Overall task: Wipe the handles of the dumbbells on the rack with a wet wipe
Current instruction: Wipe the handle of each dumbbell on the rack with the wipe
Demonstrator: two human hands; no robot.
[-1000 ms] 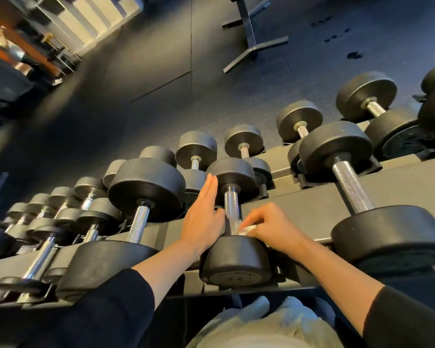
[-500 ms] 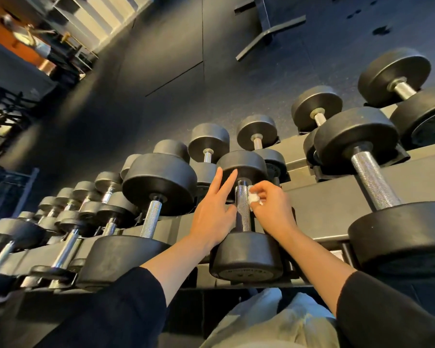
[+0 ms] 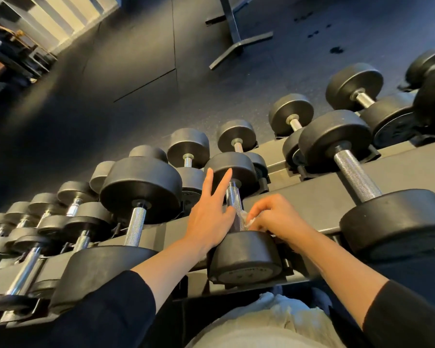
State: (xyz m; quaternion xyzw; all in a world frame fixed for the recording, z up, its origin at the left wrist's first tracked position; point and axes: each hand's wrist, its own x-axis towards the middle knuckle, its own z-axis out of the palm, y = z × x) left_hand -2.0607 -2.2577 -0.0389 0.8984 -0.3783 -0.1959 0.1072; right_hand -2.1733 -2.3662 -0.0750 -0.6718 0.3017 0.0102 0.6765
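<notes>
Wipe (image 3: 249,221) crumpled white against knurled handle (image 3: 234,202).

The small dumbbell (image 3: 239,222) lay across the grey rack (image 3: 312,197), its black round heads near and far and its knurled chrome handle (image 3: 234,199) between them. A crumpled white wet wipe (image 3: 250,221) pressed against the handle's near end. Larger black dumbbells lay on either side, one left (image 3: 136,209), one right (image 3: 357,177).

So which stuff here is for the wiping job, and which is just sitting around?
For the job:
wipe
handle
right hand
left hand
rack

Just around:
big dumbbell
stand
floor
</notes>
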